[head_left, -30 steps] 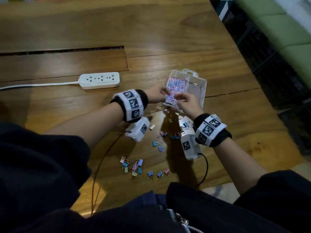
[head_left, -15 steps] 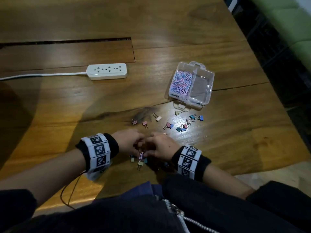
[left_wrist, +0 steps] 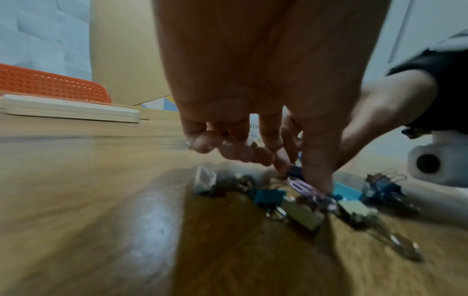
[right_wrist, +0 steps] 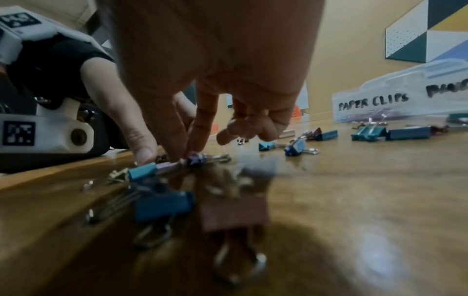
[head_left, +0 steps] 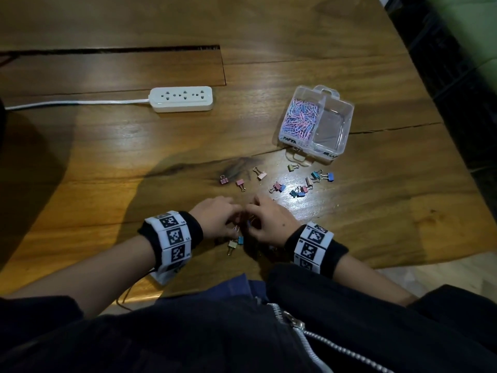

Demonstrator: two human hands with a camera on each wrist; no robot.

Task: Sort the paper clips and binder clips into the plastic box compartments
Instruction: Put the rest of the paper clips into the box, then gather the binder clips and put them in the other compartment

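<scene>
Both hands barely moved since before: left hand (head_left: 215, 216) and right hand (head_left: 269, 222) pinched clips (head_left: 240, 239) on counter (head_left: 134, 162); one box (head_left: 347, 122), two compartments.

Dim, warm light with glare and soft focus

Overhead light throws a bright glare patch on the wooden table (head_left: 293, 200) and long shadows at the left; both wrist views are blurred near the lens, bending at the edges, with smeared binder clips (right_wrist: 162, 204).

Both my left hand (head_left: 215, 218) and my right hand (head_left: 270, 224) are withdrawn from the plastic box (head_left: 317, 122) to the near binder clips (head_left: 236, 242) on the counter (head_left: 107, 162).
</scene>
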